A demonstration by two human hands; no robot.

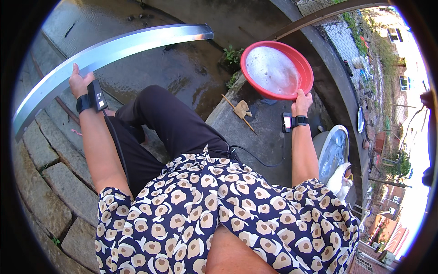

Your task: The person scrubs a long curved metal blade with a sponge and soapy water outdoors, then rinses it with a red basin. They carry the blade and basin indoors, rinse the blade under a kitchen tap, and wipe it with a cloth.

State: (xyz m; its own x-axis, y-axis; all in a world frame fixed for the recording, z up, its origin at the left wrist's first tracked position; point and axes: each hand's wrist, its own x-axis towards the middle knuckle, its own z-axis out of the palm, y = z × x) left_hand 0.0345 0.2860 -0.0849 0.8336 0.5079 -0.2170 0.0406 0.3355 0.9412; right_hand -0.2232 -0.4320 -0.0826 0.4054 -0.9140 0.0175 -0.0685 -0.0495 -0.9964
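Observation:
My left hand point(81, 82) grips the lower edge of a long, shiny metal strip point(126, 49), which slants up to the right across the upper left. The strip looks bowed in this view. Out to the right, my right hand point(301, 102) holds the near rim of a red plastic basin point(305, 75). White suds point(270, 70) cover the liquid in the basin, which is tilted. Below the basin, a thin wooden stick point(249, 125) lies on the concrete with a tan piece of material point(241, 109) at its middle.
Shallow brown water point(184, 72) covers the ground ahead, edged by a concrete ledge point(222, 106). Stone blocks point(68, 185) lie at left. A large tub of water point(342, 137) stands right, beside a white object point(340, 181) I cannot identify. A cable point(263, 161) hangs from my right wrist device.

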